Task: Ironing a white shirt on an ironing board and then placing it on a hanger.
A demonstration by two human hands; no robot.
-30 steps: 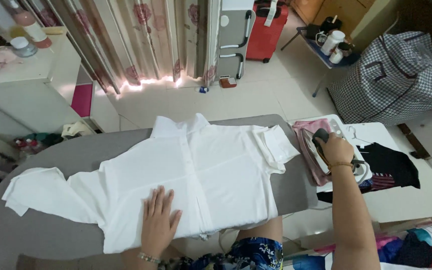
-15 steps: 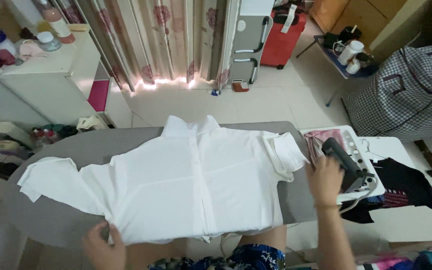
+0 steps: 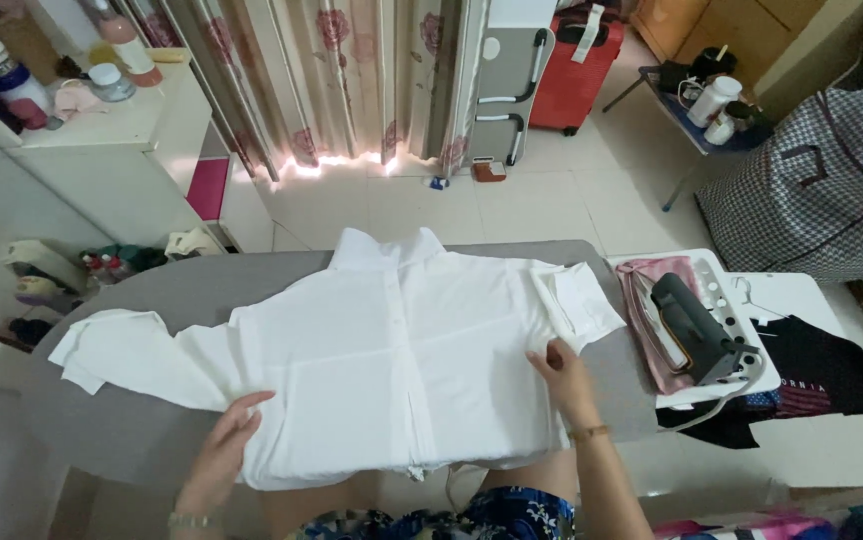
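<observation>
A white short-sleeved shirt [image 3: 382, 350] lies flat, front up, on a grey ironing board [image 3: 152, 420], collar pointing away from me. My left hand [image 3: 224, 450] rests on the shirt's near hem at the left, fingers spread over the cloth. At the shirt's right side, just below the right sleeve, my right hand [image 3: 560, 375] touches the fabric's edge. A dark iron [image 3: 694, 325] sits on a pink cloth on the white rest at the board's right end, apart from both hands.
A black printed garment [image 3: 822, 375] lies on a white surface right of the iron. A checked bag [image 3: 822, 190], a red suitcase [image 3: 577, 60] and floral curtains [image 3: 332, 70] stand beyond. A white cabinet with bottles [image 3: 102, 120] is at far left.
My right hand has left the iron and come onto the shirt's right side. My left hand slid from the shirt's middle to its near left hem.
</observation>
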